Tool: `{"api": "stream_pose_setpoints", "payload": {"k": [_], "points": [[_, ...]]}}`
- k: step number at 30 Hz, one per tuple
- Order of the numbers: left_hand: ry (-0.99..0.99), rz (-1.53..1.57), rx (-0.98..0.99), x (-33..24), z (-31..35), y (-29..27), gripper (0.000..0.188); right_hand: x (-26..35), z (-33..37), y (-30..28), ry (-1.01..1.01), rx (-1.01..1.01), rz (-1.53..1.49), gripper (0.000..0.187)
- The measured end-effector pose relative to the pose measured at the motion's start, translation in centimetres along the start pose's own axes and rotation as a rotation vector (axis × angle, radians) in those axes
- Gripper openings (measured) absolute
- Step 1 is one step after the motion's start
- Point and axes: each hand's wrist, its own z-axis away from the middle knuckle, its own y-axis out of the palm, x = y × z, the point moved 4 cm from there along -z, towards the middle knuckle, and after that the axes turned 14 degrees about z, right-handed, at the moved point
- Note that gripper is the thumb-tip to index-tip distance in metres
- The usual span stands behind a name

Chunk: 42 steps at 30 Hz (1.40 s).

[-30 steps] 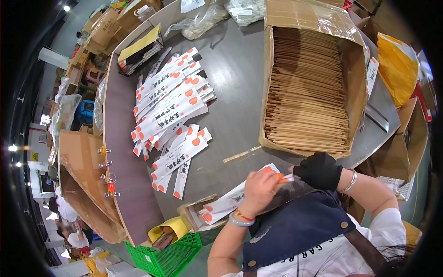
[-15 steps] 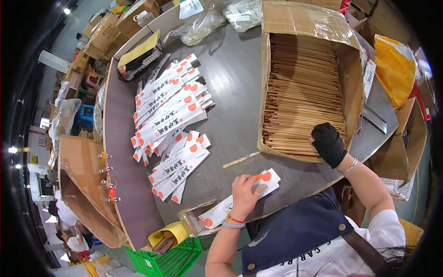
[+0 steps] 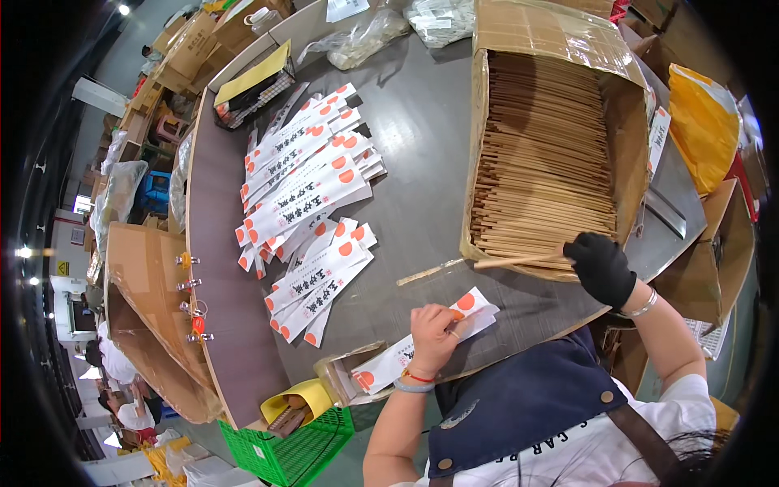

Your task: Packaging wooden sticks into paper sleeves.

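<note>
My right hand (image 3: 602, 268), in a black glove, pinches a pair of wooden chopsticks (image 3: 519, 260) and lifts it over the near rim of a big cardboard box (image 3: 625, 138) packed with chopsticks. My left hand (image 3: 432, 334), bare, presses on a white paper sleeve with an orange dot (image 3: 464, 308) lying on the grey table (image 3: 422, 146). More empty sleeves lie under that hand in a small stack (image 3: 381, 367). One loose chopstick (image 3: 428, 272) lies on the table between the box and the hand.
Piles of filled white-and-orange sleeves (image 3: 304, 174) spread across the table's left half. A wire basket (image 3: 247, 89), plastic bags (image 3: 365, 36), a green crate (image 3: 296, 450) and cardboard sheets with clips (image 3: 154, 300) ring the table. A yellow bag (image 3: 702, 122) sits right of the box.
My right hand went from the sleeve up to the box and now pulls chopsticks out. My left hand has laid the sleeve flat on the table and holds it down.
</note>
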Motion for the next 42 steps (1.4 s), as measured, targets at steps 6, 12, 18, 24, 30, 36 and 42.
{"api": "stream_pose_setpoints", "payload": {"k": [6, 12, 18, 24, 30, 36, 42], "points": [[0.112, -0.098, -0.118, -2.0, -1.0, -0.3, 0.026, -0.1, 2.4, -0.3, -0.074, 0.14, -0.002, 0.032], [0.069, -0.014, -0.015, -0.4, -0.4, -0.1, 0.02, 0.0, 3.0, -0.8, -0.105, 0.109, -0.037, 0.028], [0.156, -0.045, 0.099, -2.5, -1.6, -0.1, 0.012, 1.4, 2.4, -0.3, -0.218, 0.135, 0.004, 0.025], [0.352, -0.172, 0.111, -7.3, -4.5, 0.3, 0.016, 1.3, 0.1, 0.2, 0.025, -0.231, -0.384, 0.052], [0.335, -0.507, -0.059, -7.0, -5.7, -2.6, 0.022, 3.2, -0.2, 3.0, 0.048, -0.189, -0.605, 0.05], [-0.016, -0.169, 0.024, -1.6, -1.4, 0.4, 0.032, -2.8, -0.9, 4.9, 0.031, -0.249, 0.064, 0.031], [0.099, -0.132, -0.125, -1.3, -0.6, 0.3, 0.028, -2.1, -1.8, 5.3, 0.074, -0.143, 0.267, 0.017]]}}
